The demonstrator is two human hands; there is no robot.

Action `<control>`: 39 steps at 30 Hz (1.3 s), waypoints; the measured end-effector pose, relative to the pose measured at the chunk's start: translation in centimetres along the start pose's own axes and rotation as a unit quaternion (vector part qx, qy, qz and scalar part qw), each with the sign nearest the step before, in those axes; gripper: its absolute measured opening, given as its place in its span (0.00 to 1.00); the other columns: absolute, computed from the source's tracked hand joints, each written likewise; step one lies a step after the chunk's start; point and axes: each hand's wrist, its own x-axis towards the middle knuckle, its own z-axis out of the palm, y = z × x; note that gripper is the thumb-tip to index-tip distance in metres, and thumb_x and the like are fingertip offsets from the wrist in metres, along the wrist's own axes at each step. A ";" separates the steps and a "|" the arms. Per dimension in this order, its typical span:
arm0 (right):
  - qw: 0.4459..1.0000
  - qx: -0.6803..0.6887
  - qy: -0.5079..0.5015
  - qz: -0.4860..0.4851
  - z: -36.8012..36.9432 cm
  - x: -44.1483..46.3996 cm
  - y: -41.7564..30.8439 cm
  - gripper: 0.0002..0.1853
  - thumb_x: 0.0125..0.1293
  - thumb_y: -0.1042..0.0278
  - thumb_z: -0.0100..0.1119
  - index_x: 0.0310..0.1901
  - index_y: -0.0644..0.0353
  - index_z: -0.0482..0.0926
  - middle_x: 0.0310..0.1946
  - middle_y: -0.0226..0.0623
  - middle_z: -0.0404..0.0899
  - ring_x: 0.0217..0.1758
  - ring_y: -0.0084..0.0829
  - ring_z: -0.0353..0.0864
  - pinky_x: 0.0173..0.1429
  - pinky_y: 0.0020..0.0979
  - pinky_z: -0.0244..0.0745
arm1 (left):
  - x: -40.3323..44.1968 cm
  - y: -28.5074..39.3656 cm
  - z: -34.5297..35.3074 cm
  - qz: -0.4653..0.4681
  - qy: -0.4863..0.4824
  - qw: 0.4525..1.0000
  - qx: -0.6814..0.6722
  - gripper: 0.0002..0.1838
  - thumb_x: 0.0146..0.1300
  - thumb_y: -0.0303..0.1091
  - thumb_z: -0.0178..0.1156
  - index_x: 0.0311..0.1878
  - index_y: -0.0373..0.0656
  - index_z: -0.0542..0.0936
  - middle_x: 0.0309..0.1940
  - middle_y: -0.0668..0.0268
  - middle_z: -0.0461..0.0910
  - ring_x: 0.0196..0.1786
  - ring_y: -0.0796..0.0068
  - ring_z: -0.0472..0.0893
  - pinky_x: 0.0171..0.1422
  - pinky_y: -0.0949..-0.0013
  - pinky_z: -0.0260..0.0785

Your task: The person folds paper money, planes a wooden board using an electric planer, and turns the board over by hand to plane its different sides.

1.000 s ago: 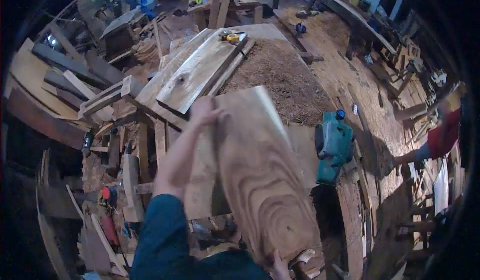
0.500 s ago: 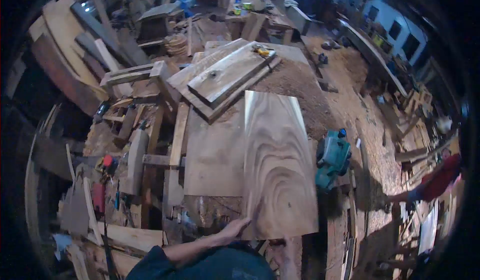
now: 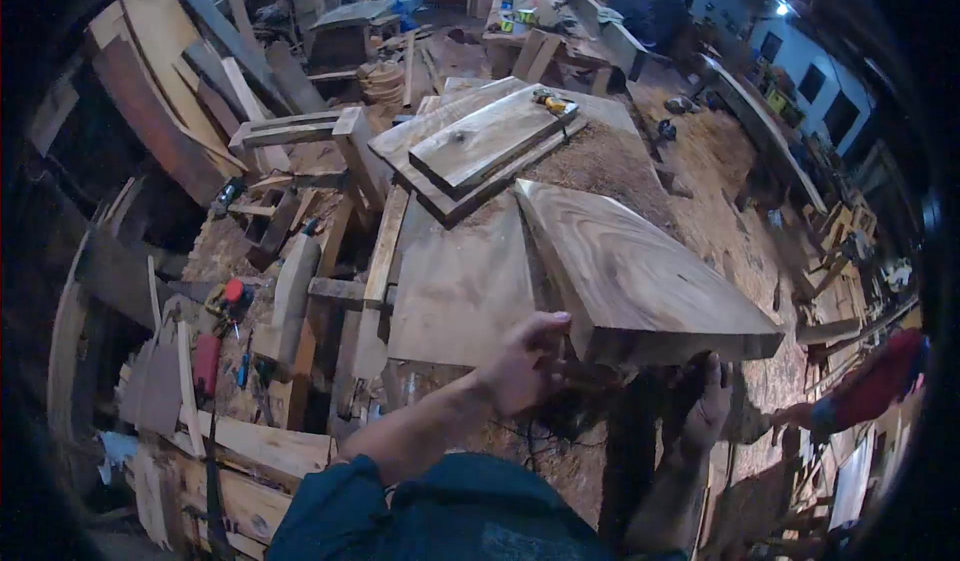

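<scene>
A broad wooden board (image 3: 640, 261) with wavy grain lies slanted in front of me, its near end raised and angled to the right. My left hand (image 3: 525, 366) is closed, with curled fingers against the board's near left corner. Under the near end edge, my right hand (image 3: 708, 406) grips the board from below, its fingertips partly hidden. Beneath and to the left is a flat wooden panel (image 3: 460, 291). Farther back, a thick plank (image 3: 490, 146) rests on another board, with a yellow tool (image 3: 548, 101) on top.
Sawdust (image 3: 610, 166) covers the bench behind the board. Left are a wooden frame (image 3: 290, 133), a red tool case (image 3: 206, 361) and wood offcuts. Tall boards (image 3: 160, 101) lean at the back left. Another person's red sleeve (image 3: 880, 386) shows at the right.
The board has swung to the right and its near end has come up. My right hand has come into view on its end edge. The green power tool is now hidden.
</scene>
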 end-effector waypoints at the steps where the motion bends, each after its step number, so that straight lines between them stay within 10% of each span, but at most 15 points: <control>1: 0.999 -0.013 0.037 -0.014 0.3 -0.1 0.0 0.08 0.76 0.61 0.52 0.42 0.56 0.73 0.30 0.27 0.73 0.30 0.21 0.73 0.34 0.25 0.72 | -0.3 0.7 0.7 -0.024 -0.007 0.999 -0.046 0.11 0.65 0.46 0.59 0.32 0.51 0.81 0.18 0.71 0.71 0.34 0.62 0.81 0.56 0.50 0.74; 7: 0.994 0.086 -0.053 0.046 -2.4 1.0 1.0 0.15 0.71 0.67 0.60 0.55 0.63 0.71 0.36 0.35 0.79 0.37 0.29 0.81 0.40 0.28 0.80 | 1.9 0.4 -1.8 -0.127 -0.098 0.980 -0.121 0.15 0.67 0.45 0.58 0.25 0.51 0.80 0.16 0.71 0.72 0.40 0.52 0.83 0.58 0.47 0.72; 12: 0.996 -0.066 0.027 -0.053 -2.1 0.9 2.4 0.11 0.75 0.56 0.54 0.42 0.56 0.75 0.28 0.27 0.74 0.28 0.22 0.74 0.31 0.27 0.73 | 2.8 -0.4 -3.2 -0.115 -0.366 0.885 -0.266 0.18 0.68 0.43 0.50 0.40 0.42 0.84 0.35 0.61 0.86 0.40 0.62 0.85 0.51 0.59 0.76; 19: 0.998 0.038 -0.035 0.026 -1.6 0.4 0.5 0.16 0.70 0.60 0.62 0.48 0.63 0.73 0.37 0.37 0.79 0.36 0.31 0.79 0.40 0.29 0.78 | 0.9 1.7 -1.4 -0.142 -0.168 0.967 -0.131 0.19 0.70 0.50 0.53 0.27 0.49 0.77 0.22 0.68 0.74 0.44 0.53 0.85 0.42 0.65 0.70; 20: 0.993 -0.118 -0.025 0.002 -2.5 0.6 0.4 0.17 0.69 0.57 0.64 0.46 0.63 0.73 0.36 0.37 0.79 0.36 0.32 0.79 0.40 0.31 0.77 | 0.7 1.6 -1.1 -0.136 -0.131 0.976 -0.109 0.21 0.71 0.51 0.53 0.24 0.50 0.75 0.18 0.70 0.72 0.44 0.54 0.86 0.38 0.68 0.69; 22: 0.909 -0.415 -0.004 -0.047 -4.8 0.6 0.5 0.21 0.66 0.50 0.66 0.42 0.63 0.75 0.35 0.38 0.79 0.36 0.36 0.79 0.40 0.35 0.77 | 1.0 0.2 -1.1 -0.110 -0.071 0.989 -0.072 0.23 0.71 0.53 0.54 0.22 0.51 0.74 0.16 0.73 0.69 0.42 0.60 0.86 0.33 0.72 0.68; 26: 0.707 -0.472 -0.096 -0.518 -2.0 -3.0 -4.0 0.24 0.64 0.47 0.65 0.47 0.63 0.78 0.37 0.41 0.81 0.38 0.36 0.81 0.44 0.41 0.77 | 1.6 1.2 -1.4 -0.008 -0.092 0.994 0.056 0.21 0.71 0.53 0.56 0.31 0.46 0.77 0.23 0.72 0.74 0.37 0.72 0.83 0.37 0.72 0.71; 31: 0.598 -0.611 -0.334 -0.396 -0.3 1.9 -5.0 0.34 0.53 0.60 0.70 0.62 0.62 0.73 0.48 0.50 0.81 0.52 0.52 0.81 0.54 0.45 0.76 | 0.8 3.6 1.3 0.043 -0.132 0.959 0.247 0.21 0.69 0.53 0.60 0.39 0.41 0.79 0.33 0.69 0.80 0.37 0.79 0.79 0.45 0.71 0.73; 36: 0.713 -0.547 -0.202 -0.389 0.4 1.2 -2.4 0.34 0.53 0.69 0.66 0.64 0.61 0.71 0.50 0.47 0.80 0.51 0.46 0.81 0.55 0.43 0.76 | 4.0 3.6 5.5 0.229 -0.261 0.892 0.289 0.26 0.59 0.48 0.72 0.52 0.39 0.78 0.46 0.65 0.80 0.50 0.74 0.79 0.55 0.66 0.73; 39: 0.893 -0.360 -0.124 -0.239 0.8 1.6 0.8 0.34 0.52 0.71 0.71 0.62 0.63 0.70 0.49 0.39 0.81 0.50 0.31 0.81 0.54 0.32 0.76 | 3.5 4.0 8.3 0.264 -0.246 0.880 0.308 0.35 0.55 0.46 0.75 0.61 0.38 0.74 0.56 0.60 0.76 0.58 0.71 0.77 0.64 0.61 0.71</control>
